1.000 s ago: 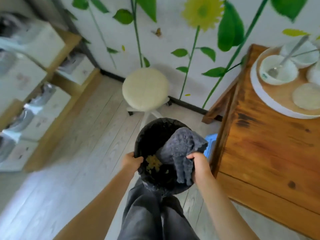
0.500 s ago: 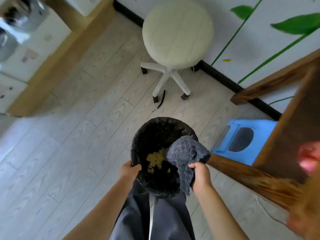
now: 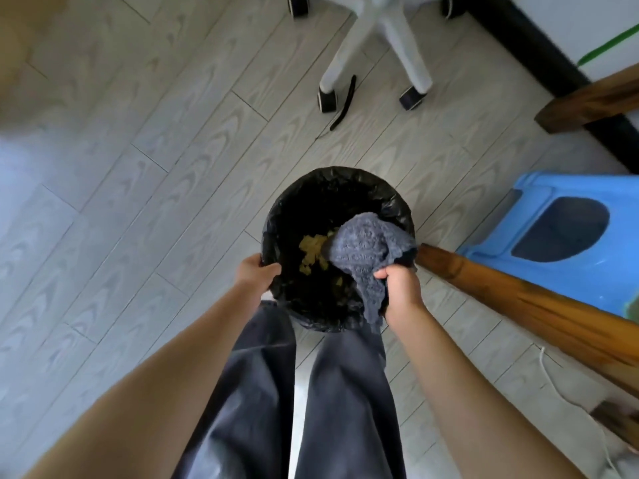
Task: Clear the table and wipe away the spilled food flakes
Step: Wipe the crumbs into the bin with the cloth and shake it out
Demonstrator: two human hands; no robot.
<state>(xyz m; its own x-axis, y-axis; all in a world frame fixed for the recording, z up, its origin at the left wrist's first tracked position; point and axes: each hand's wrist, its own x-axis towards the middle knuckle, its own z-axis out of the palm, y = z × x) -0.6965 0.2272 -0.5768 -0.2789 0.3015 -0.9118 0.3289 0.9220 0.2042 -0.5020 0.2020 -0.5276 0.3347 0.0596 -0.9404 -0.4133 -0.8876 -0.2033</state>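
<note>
Pale plank floor (image 3: 145, 174) under me. I see left hand (image 3: 254, 275) fingers curled over black-lined bin (image 3: 332, 188) rim; right hand (image 3: 401, 288) fist bunching grey cloth (image 3: 366, 250) over bin's right edge. Yellow food flakes (image 3: 311, 250) inside. Blue stool (image 3: 567, 233) right.

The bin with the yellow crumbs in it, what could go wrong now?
The grey cloth hangs over the bin, pinched by the right hand; a slip could drop it onto the flakes. The left hand grips only the bag-lined rim, so the bin might tip and spill flakes on the floor.
</note>
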